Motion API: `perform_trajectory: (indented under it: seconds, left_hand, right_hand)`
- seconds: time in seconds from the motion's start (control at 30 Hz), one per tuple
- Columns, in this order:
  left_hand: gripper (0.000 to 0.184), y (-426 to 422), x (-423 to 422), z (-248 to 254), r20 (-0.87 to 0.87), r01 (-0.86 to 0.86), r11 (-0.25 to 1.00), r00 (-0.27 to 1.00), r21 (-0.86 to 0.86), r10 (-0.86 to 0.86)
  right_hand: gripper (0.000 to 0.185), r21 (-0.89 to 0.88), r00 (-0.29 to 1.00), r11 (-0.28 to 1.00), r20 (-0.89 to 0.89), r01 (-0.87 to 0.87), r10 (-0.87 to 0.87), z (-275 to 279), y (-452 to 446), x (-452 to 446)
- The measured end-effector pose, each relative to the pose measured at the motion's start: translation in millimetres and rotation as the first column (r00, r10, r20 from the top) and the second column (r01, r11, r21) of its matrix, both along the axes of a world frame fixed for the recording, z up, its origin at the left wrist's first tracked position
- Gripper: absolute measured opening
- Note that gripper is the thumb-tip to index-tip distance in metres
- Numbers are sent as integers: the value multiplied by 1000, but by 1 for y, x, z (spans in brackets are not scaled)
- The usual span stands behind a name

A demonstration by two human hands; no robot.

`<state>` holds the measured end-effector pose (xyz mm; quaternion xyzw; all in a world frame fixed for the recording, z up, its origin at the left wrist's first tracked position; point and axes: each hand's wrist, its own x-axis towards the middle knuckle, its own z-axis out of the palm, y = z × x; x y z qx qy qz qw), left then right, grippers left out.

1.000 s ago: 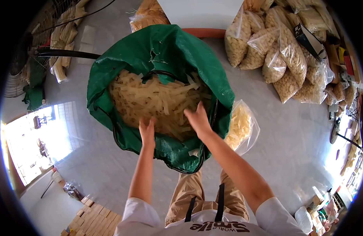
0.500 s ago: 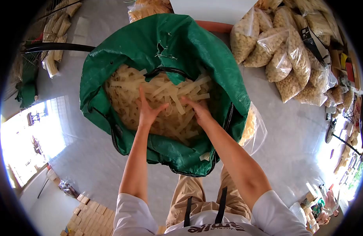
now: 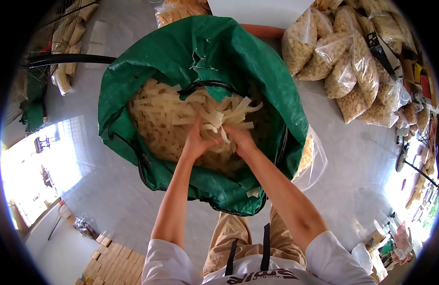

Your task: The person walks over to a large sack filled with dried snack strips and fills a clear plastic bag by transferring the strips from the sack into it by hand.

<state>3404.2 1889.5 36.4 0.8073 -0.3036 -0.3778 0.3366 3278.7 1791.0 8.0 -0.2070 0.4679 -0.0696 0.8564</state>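
Note:
A large green bag stands open in front of me, full of pale, flat translucent strips. Inside it, my left hand and my right hand are close together, closed round a bunch of strips that rises above the pile between them. Some fingertips are hidden by the strips. A black zipper runs along the bag's torn, folded rim.
Clear bags of pale pieces are heaped at the upper right. A clear bag of yellowish pieces sits just right of the green bag. A white surface lies beyond it, and small blocks cover the lower left.
My hands have come together from further apart and now hold a bunch of strips, lifted a little. The green bag appears slightly further right than a second ago.

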Motion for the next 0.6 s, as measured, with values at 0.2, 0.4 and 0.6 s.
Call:
perform_trajectory:
  seconds: [0.2, 0.4, 0.6]
  left_hand:
    - [82, 17, -37, 36, -70, 10, 985, 997, -172, -23]
    - [84, 19, -70, 89, 32, 48, 993, 998, -112, -45]
    - [86, 27, -93, 113, 0, -1, 975, 1000, -223, 1]
  right_hand:
    - [44, -27, 973, 981, 133, 193, -188, 20, 43, -28]
    - [25, -343, 995, 934, 34, 102, -96, 98, 53, -45]
    - [28, -428, 993, 896, 36, 113, -109, 155, 42, -46]
